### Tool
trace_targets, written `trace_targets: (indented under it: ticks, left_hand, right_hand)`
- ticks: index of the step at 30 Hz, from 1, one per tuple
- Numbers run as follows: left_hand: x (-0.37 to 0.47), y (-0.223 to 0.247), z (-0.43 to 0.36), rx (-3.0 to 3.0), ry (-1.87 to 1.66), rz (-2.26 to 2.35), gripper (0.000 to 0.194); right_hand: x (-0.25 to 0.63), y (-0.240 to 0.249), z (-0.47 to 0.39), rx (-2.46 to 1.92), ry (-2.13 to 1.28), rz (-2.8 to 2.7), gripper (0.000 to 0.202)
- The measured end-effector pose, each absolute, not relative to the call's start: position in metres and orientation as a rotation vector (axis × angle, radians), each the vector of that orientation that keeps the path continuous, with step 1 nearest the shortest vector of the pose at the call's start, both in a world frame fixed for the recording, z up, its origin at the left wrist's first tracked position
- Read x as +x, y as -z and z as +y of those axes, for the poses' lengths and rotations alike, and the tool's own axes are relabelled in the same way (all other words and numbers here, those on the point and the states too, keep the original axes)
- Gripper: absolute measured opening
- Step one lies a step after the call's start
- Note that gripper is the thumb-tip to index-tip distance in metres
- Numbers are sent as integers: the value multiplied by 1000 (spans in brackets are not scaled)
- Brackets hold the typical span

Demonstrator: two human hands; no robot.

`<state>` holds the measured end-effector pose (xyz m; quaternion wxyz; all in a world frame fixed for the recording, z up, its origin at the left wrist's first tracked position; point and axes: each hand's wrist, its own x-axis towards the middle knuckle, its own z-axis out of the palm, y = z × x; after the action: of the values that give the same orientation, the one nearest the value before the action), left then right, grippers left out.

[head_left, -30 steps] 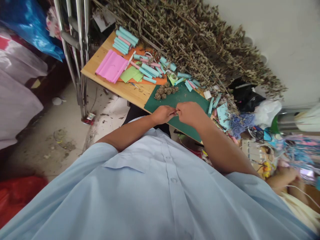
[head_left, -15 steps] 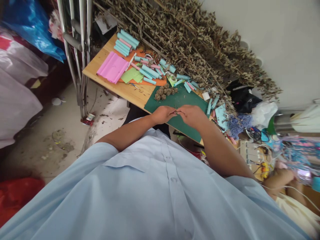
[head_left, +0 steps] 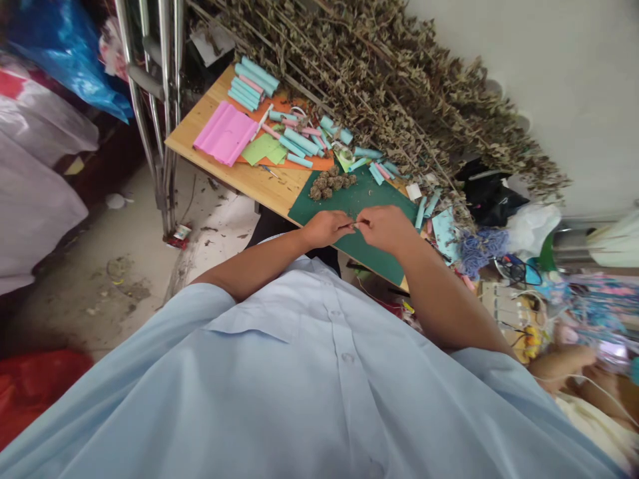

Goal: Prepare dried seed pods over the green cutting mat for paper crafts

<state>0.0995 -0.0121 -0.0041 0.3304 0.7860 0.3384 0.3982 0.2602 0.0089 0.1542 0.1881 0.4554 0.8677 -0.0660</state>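
Above the near edge of a green cutting mat (head_left: 372, 249), my left hand (head_left: 327, 229) and my right hand (head_left: 384, 225) meet fingertip to fingertip. Both are closed in a pinch. Something small and thin shows between the fingertips, too small to name. Just beyond my left hand, a heap of brown, crumbly balls (head_left: 329, 183) lies on the mat. Blue and pink paper rolls (head_left: 299, 143) are scattered farther back, with green paper sheets (head_left: 263, 150) beside them. A pink paper sheet (head_left: 225, 133) lies toward the table's left end.
Dried leafy stalks (head_left: 379, 80) are piled along the table's back edge. Metal crutches (head_left: 167, 120) stand left of the wooden table (head_left: 200, 126). Blue yarn (head_left: 479, 249) and plastic bags are at the right. Another person's arm (head_left: 562, 366) shows at the lower right.
My right hand has shifted slightly, its fingertips turning against those of my left hand. The heap of balls and the paper rolls stay in place.
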Motion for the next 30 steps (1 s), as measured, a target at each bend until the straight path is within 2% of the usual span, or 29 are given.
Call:
trace_targets:
  ticks: [14,25,30]
  left_hand:
    - [103,11,-10,2088,-1111,867,26]
    - [101,5,-12,2087,-1048,912,29]
    - [101,3,-11,2104,-1022,913,32]
  right_hand:
    - [237,-158,13,1287,92,2309,22]
    - [275,-151,7,1330,414,2621,27]
    - [283,-141,3,1198,341,2672,30]
